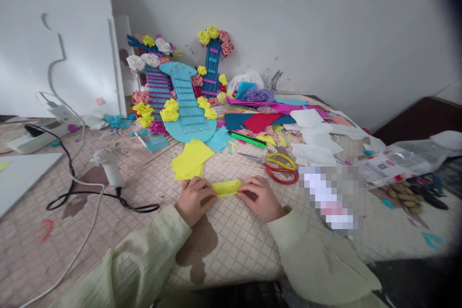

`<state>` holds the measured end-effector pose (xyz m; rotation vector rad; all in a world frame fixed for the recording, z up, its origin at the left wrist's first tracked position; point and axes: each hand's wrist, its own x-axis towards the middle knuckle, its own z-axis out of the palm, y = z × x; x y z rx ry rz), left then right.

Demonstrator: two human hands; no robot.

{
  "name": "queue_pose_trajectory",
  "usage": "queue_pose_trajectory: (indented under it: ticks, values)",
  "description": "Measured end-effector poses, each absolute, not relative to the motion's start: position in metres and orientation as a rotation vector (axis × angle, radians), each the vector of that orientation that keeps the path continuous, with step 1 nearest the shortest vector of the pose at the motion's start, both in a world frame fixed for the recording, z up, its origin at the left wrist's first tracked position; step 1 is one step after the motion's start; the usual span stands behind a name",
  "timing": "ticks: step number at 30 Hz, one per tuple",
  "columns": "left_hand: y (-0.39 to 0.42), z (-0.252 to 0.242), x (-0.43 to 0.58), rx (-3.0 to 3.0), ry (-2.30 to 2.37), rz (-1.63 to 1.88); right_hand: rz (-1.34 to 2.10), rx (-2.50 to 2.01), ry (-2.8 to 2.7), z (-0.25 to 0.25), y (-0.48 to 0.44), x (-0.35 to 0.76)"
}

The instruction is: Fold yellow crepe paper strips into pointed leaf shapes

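Observation:
My left hand (pixel 195 198) and my right hand (pixel 260 197) rest on the checked table cover (pixel 231 240), each pinching one end of a folded yellow paper strip (pixel 226 187) that lies flat between them. Fingers of both hands are curled onto the strip. Just beyond the strip lies a small stack of yellow paper sheets (pixel 191 159). Red-and-yellow scissors (pixel 276 167) lie a little to the right of my right hand.
A white glue gun (pixel 110 166) with black and white cords stands at the left. Blue guitar-shaped crafts with paper flowers (pixel 184 101) lean at the back wall. Coloured and white paper sheets (pixel 310 134) spread to the right, beside a green pen (pixel 249 139) and a plastic packet (pixel 397 163).

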<state>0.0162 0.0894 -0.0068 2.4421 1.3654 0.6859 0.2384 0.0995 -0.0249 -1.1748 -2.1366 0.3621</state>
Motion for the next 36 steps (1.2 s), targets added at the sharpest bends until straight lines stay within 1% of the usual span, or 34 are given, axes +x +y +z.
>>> queue_pose_trajectory:
  ticks: [16, 23, 36]
  values:
    - [0.09, -0.003, 0.02, 2.278, 1.528, 0.64, 0.457, -1.318, -2.122, -0.016, 0.101, 0.232]
    - [0.092, -0.001, 0.024, 2.194, 1.593, 0.596, 0.439, -1.378, -2.089, -0.013, 0.101, 0.227]
    - [0.094, 0.0, 0.029, 2.172, 1.644, 0.566, 0.494, -1.49, -2.044, -0.008, 0.102, 0.222]
